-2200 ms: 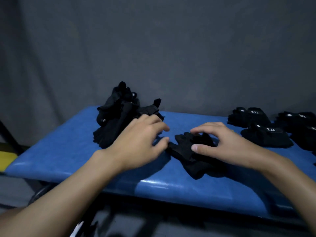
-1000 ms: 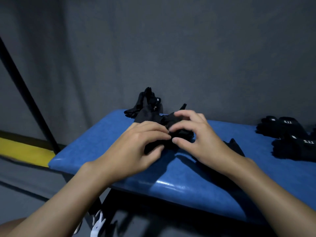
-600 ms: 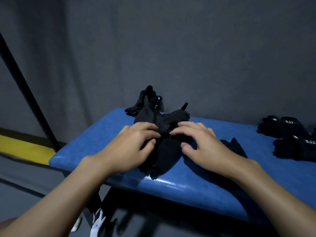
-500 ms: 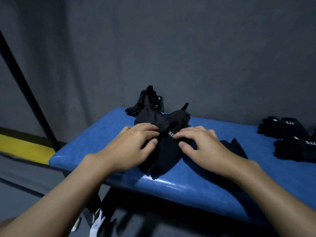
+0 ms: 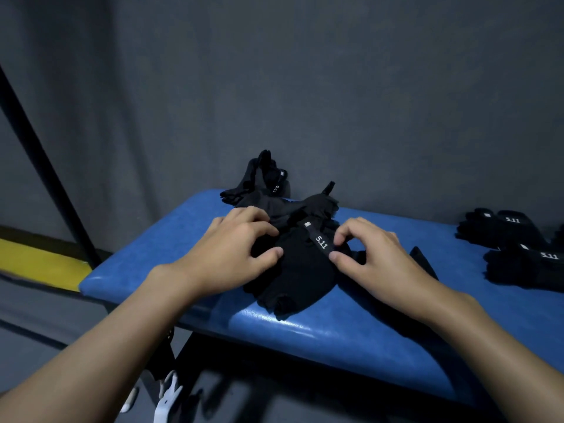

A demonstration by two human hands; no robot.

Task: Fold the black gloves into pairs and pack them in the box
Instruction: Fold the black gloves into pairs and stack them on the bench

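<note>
A black glove [image 5: 300, 271] with a white "5.11" wrist strap [image 5: 320, 242] lies on the blue padded bench [image 5: 335, 331] between my hands. My left hand [image 5: 235, 251] grips the glove's left edge with curled fingers and thumb. My right hand [image 5: 375, 257] pinches the strap end between index finger and thumb. Behind them sits a loose heap of black gloves [image 5: 268, 184] against the wall. Another black glove [image 5: 422, 264] pokes out from under my right hand. No box is in view.
Two folded black glove pairs [image 5: 500, 227] [image 5: 531, 265] rest at the bench's right end. A grey wall stands close behind the bench. A black slanted pole [image 5: 45, 166] and a yellow floor strip [image 5: 36, 261] are at the left.
My view swung left. I took a glove from the heap and laid it flat. Since half a second ago the "5.11" strap has come into full view, with my right fingers now pinching it.
</note>
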